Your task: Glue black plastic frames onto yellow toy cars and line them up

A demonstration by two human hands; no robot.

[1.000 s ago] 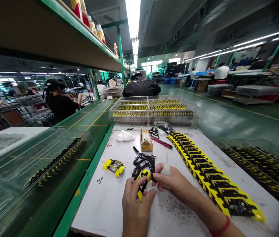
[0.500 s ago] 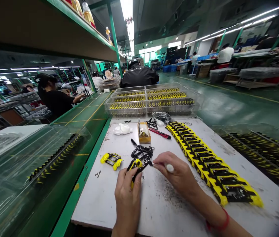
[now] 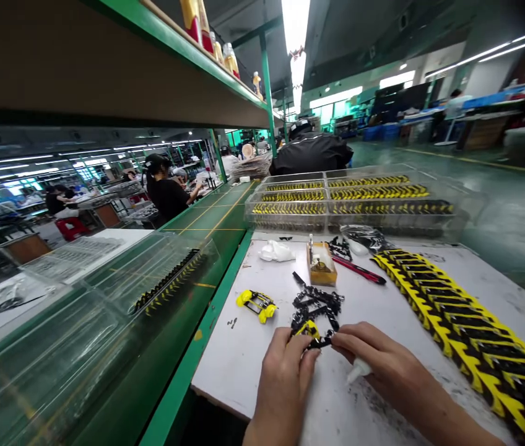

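My left hand (image 3: 283,378) pinches a yellow-and-black plastic part (image 3: 309,329) over the white work board. Its lower edge is a narrow black strip (image 3: 321,342). The fingertips of my right hand (image 3: 383,359) touch the strip's right end. Tucked in that hand is a small white tube-like object (image 3: 359,370), partly hidden by the fingers. A heap of loose black plastic pieces (image 3: 318,301) lies just beyond my hands. To the left, a separate yellow-and-black part (image 3: 257,305) rests on the board.
A long row of yellow-and-black parts (image 3: 457,316) runs along the right. Behind the heap are a small wooden box (image 3: 322,272), a red utility knife (image 3: 360,270) and crumpled white material (image 3: 277,251). Clear trays (image 3: 285,226) stand at the back, another (image 3: 99,294) on the left.
The view has swung left. My right hand has moved in, so its fingertips now meet the strip's end. The white object in it is tilted differently.
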